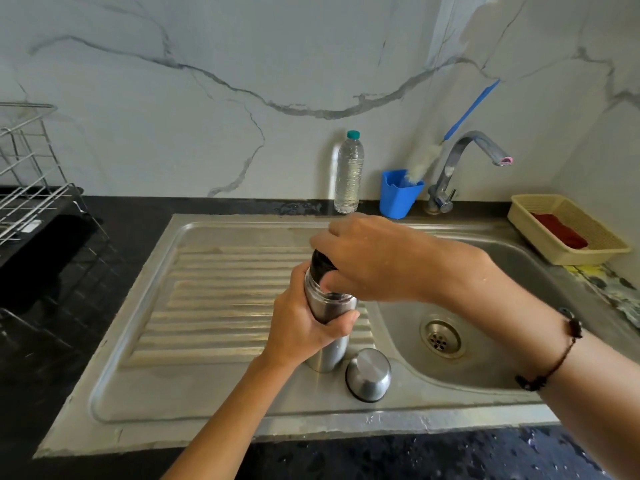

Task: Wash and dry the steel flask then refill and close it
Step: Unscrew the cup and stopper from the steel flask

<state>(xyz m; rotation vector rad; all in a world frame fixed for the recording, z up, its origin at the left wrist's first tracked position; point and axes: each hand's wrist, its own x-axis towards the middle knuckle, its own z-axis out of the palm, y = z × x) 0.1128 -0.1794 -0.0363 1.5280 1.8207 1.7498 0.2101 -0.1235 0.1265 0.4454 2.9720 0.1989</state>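
Note:
The steel flask [329,348] stands upright on the ribbed drainboard [214,306] of the steel sink. My left hand [304,323] grips its body around the middle. My right hand [374,261] comes from above and grips the black stopper [320,263] at the flask's mouth, hiding most of it. The flask's steel cup lid [369,374] lies upside down on the drainboard just right of the flask's base.
A clear water bottle [349,173] with a green cap stands by the wall. Beside it are a blue holder [398,194] with a bottle brush and the tap [464,157]. The sink basin [485,341] lies right, a yellow basket [568,230] behind it, a wire dish rack [31,188] far left.

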